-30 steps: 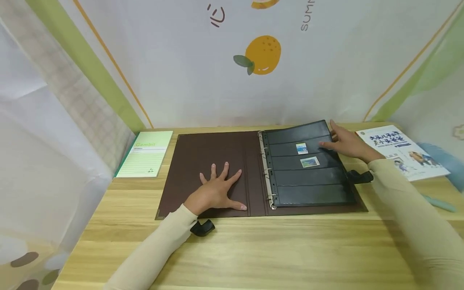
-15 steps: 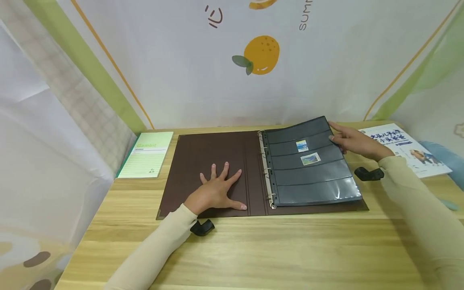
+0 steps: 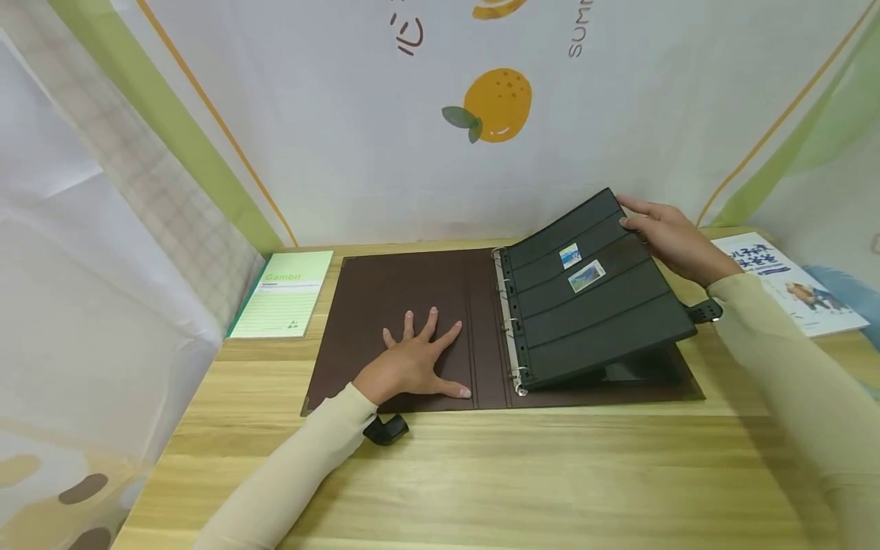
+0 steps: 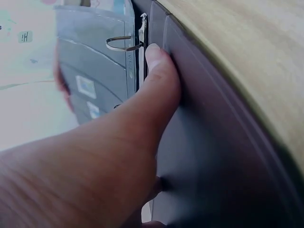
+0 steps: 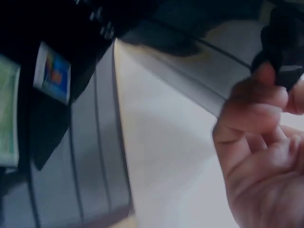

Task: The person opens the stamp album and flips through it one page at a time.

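Observation:
A dark brown ring binder (image 3: 374,294) lies spread on the wooden table, its metal rings (image 3: 509,325) along the spine. My left hand (image 3: 412,367) rests on the inside of the left cover, fingers spread; its thumb (image 4: 161,71) lies beside the spine in the left wrist view. My right hand (image 3: 670,233) pinches the outer edge of a black stamp page (image 3: 598,317) near its upper corner and holds it raised at a slant. Two small stamps (image 3: 587,276) sit in the page's pocket strips. Beneath it shows another dark, glossy page (image 3: 639,365).
At the left, a pale green notepad (image 3: 285,294) lies near the table's edge. A white illustrated book (image 3: 791,283) is at the right, partly behind the right forearm. A fruit-print cloth (image 3: 385,153) hangs along the back of the table (image 3: 481,481).
My right hand has taken hold of the page's edge and lifted it up, so the page tilts and a lower page shows. My left hand has stayed in place.

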